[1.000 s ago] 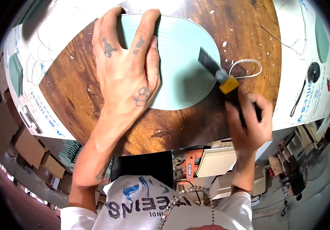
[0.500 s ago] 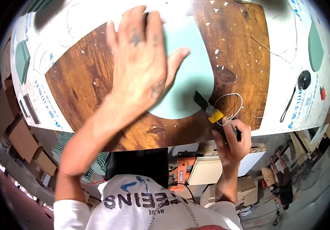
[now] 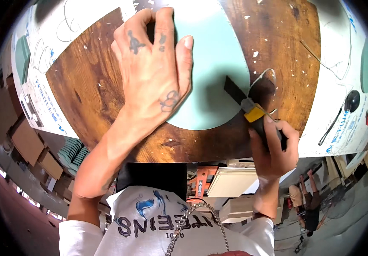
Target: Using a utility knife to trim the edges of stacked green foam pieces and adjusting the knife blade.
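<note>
Partly hidden under the flat, open left hand, the green sheet; right hand grips a scraper.

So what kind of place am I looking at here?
Most likely a workshop or small factory floor. The left hand presses a pale green foam sheet on a paint-flecked wooden board while the right hand trims it with a utility knife. Cardboard boxes sit below.
</note>
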Available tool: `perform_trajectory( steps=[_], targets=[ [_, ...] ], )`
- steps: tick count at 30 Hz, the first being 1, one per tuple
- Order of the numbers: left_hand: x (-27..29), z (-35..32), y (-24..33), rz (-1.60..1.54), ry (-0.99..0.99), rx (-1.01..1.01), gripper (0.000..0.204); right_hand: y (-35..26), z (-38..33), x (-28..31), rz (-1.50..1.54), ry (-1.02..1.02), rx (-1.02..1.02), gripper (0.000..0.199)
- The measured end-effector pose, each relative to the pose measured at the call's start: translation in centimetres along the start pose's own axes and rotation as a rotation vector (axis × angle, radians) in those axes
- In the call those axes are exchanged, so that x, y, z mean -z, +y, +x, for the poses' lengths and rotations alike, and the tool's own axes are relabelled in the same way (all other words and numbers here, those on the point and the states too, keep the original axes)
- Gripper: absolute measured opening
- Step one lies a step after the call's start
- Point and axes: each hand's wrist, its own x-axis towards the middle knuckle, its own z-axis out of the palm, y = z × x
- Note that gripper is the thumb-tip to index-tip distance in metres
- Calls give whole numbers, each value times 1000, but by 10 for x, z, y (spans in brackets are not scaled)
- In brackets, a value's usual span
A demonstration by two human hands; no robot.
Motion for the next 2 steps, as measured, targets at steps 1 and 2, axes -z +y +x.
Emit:
perform_trajectory(
  steps=[1,2],
  targets=[
    [2,1,-2,9,-3,9,42,0,3,2,-10,13,25,50],
    [50,-22,47,7,-17,15,42,6,1,0,-21,16,32,50]
  ],
)
